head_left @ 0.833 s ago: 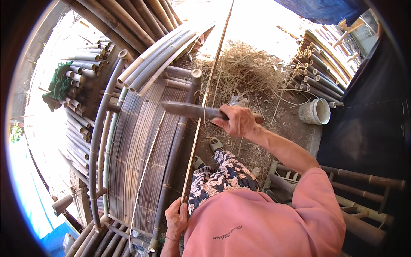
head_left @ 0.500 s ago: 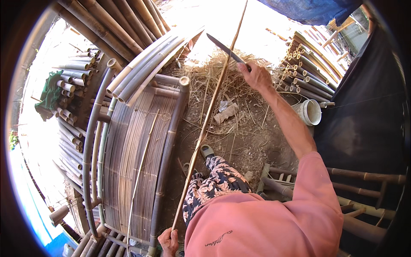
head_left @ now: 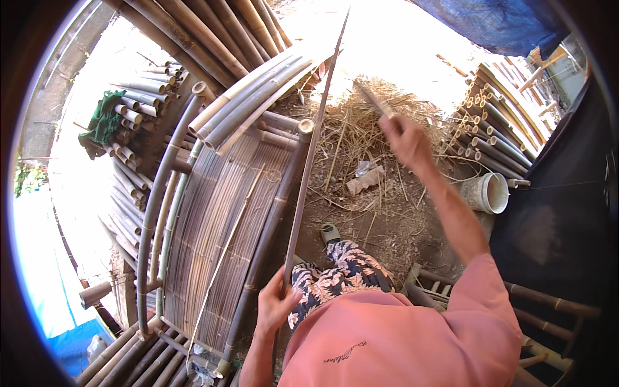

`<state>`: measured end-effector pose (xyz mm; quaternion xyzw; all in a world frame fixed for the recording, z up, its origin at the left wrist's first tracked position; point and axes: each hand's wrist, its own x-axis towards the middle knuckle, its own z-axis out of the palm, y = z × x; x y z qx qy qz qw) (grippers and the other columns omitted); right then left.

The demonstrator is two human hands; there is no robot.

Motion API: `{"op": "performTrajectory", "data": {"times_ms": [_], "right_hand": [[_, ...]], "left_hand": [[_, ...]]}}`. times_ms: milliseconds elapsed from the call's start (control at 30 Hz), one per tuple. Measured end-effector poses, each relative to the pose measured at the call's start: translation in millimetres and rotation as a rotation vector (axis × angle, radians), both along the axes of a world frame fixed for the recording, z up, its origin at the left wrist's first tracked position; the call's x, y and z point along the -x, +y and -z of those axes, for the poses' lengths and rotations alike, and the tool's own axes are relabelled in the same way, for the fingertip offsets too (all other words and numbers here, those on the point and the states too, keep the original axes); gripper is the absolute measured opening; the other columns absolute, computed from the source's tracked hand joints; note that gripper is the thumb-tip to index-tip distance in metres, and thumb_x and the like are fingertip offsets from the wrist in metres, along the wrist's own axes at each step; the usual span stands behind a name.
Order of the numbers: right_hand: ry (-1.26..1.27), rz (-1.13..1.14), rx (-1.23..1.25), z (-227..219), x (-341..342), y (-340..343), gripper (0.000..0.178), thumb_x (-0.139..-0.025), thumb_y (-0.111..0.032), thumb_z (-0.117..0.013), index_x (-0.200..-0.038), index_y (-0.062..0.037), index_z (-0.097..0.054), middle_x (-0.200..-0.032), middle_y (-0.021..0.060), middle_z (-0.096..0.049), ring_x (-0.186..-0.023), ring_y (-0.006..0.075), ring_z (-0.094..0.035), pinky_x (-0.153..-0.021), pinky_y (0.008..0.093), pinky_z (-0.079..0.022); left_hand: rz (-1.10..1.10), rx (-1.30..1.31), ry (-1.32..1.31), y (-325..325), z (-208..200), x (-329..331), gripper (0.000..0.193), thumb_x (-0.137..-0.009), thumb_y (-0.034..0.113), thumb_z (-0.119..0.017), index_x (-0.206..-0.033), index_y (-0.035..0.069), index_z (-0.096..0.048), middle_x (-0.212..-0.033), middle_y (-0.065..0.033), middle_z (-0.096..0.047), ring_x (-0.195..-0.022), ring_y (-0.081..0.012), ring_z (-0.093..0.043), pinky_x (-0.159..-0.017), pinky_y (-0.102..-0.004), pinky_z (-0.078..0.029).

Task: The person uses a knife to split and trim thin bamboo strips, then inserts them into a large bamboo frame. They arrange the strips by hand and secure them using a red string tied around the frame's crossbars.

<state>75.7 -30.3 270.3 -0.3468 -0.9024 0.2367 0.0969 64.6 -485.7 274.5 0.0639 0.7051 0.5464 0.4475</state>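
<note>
Starting at my far left, a stack of cut bamboo poles [head_left: 132, 119] lies with a green cloth [head_left: 103, 122] draped over its end. Next to it stands a curved frame of bent bamboo [head_left: 161, 193], and inside that a mat of thin slats [head_left: 219, 219] runs down toward me, with one loose sliver lying across it. A bundle of split culms [head_left: 258, 97] rests over the top of the frame.

My left hand [head_left: 276, 303] has its grip closed around the lower end of a long thin bamboo strip [head_left: 309, 161], which rises steeply away from me, just beside the dark pole at the mat's right edge, and reaches up into the bright ground beyond. My patterned trouser leg [head_left: 342, 277] sits right of that hand.

Further right, a heap of dry shavings [head_left: 361, 129] covers the dirt. My right hand [head_left: 406, 138] is raised over it, well apart from the strip, grip wrapped around the handle of a long knife [head_left: 374, 103] (blurred, blade pointing up and left). A white bucket [head_left: 487, 192] lies on its side near my forearm, with more bamboo poles [head_left: 490, 122] stacked behind it.
</note>
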Motion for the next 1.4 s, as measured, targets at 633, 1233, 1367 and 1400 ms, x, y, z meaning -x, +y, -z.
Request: {"op": "performTrajectory", "data": {"times_ms": [633, 1233, 1367, 1400], "right_hand": [[0.09, -0.066, -0.019, -1.6, 2.4, -89.3, 0.07, -0.096, -0.07, -0.026, -0.087, -0.0085, -0.057, -0.055, 0.0009, -0.053, -0.04, 0.0097, -0.049, -0.037, 0.0305, -0.044], [0.344, -0.24, -0.204, -13.2, 12.5, -100.5, 0.072, -0.095, -0.072, -0.024, -0.087, -0.0097, -0.059, -0.055, -0.0013, -0.049, -0.041, 0.0087, -0.041, -0.036, 0.0328, -0.041], [0.167, 0.146, -0.082, -35.7, 9.5, -5.3, 0.079, -0.093, -0.075, -0.026, -0.1, -0.005, -0.063, -0.056, -0.0015, -0.051, -0.041, 0.0081, -0.043, -0.037, 0.03, -0.04], [0.264, 0.248, 0.006, -42.7, 13.5, 7.6, 0.079, -0.092, -0.075, -0.03, -0.101, -0.0037, -0.063, -0.056, -0.0015, -0.051, -0.043, 0.0074, -0.045, -0.038, 0.0281, -0.039]], "left_hand": [[0.051, -0.284, -0.101, 2.9, -49.0, 12.9, 0.095, -0.069, 0.012, -0.089, -0.146, -0.005, -0.037, -0.082, 0.0071, -0.044, -0.069, -0.0027, -0.035, -0.059, -0.0159, -0.03], [0.117, 0.016, 0.167, -82.9, -44.9, 8.0, 0.039, -0.091, 0.004, -0.057, -0.13, -0.001, -0.057, -0.072, 0.0004, -0.056, -0.062, -0.004, -0.049, -0.055, -0.0219, -0.042], [0.27, 0.097, 0.176, -90.3, -61.4, -1.9, 0.04, -0.088, 0.016, -0.063, -0.125, 0.001, -0.059, -0.088, -0.0094, -0.064, -0.083, -0.0129, -0.062, -0.075, -0.0292, -0.05], [0.213, 0.034, 0.182, -99.7, -59.5, -11.1, 0.038, -0.089, 0.015, -0.063, -0.123, -0.002, -0.06, -0.079, -0.005, -0.06, -0.073, -0.0106, -0.057, -0.067, -0.0267, -0.047]]}}
